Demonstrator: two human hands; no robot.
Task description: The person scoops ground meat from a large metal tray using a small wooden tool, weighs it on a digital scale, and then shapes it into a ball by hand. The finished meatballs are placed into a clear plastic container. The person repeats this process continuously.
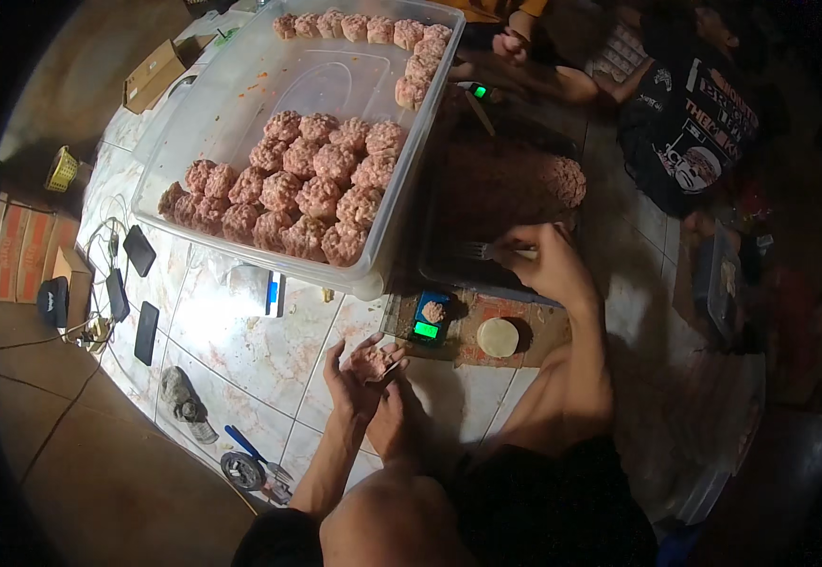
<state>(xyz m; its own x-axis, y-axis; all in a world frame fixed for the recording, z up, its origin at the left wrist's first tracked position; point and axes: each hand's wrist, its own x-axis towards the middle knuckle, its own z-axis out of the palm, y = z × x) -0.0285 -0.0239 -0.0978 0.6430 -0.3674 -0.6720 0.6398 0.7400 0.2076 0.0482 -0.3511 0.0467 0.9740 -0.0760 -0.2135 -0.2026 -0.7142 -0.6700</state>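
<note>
My left hand (360, 379) is palm up and holds a piece of minced meat (374, 363) with what looks like a thin wrapper edge. My right hand (549, 259) grips the handle of a fork (474, 250) over a dark tray (430, 266) of minced meat; a lump of it (567, 182) sits at the tray's far right. Between my hands, a small meat ball (433, 312) rests on a digital scale (426, 329) with a lit green display. Right of the scale stands a stack of round pale wrappers (498, 337).
A large clear plastic bin (375, 273) with rows of meat dumplings (318, 197) stands at upper left. Phones (145, 333) and cables lie left. A blue-handled fork (244, 441) lies beside an ashtray (242, 470). Other people (694, 120) sit at upper right.
</note>
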